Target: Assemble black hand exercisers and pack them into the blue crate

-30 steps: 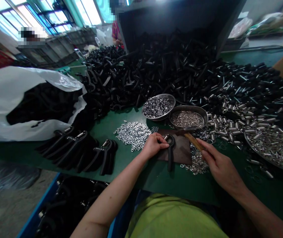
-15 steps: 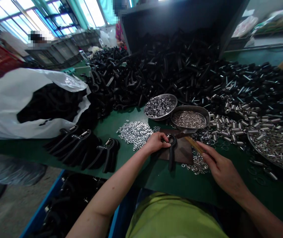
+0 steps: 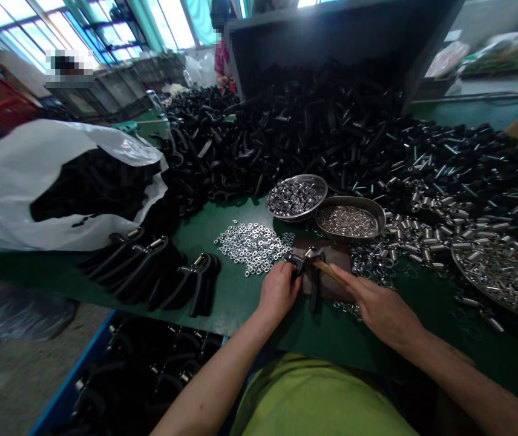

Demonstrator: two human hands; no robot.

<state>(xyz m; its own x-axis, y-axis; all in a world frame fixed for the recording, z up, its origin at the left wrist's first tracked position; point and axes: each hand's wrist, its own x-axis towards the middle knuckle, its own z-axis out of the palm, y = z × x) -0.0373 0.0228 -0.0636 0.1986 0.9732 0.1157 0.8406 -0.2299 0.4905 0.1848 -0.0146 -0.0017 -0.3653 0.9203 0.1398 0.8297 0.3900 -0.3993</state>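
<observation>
The left hand point(image 3: 278, 289) is pinching the top of the black hand gripper point(image 3: 314, 292), which is lying on the brown pad point(image 3: 339, 251). The right hand point(image 3: 379, 309) is squeezing the hammer point(image 3: 327, 270) by its handle. The hammer head is sitting right beside those fingers, so a slip could be hurting them.
</observation>
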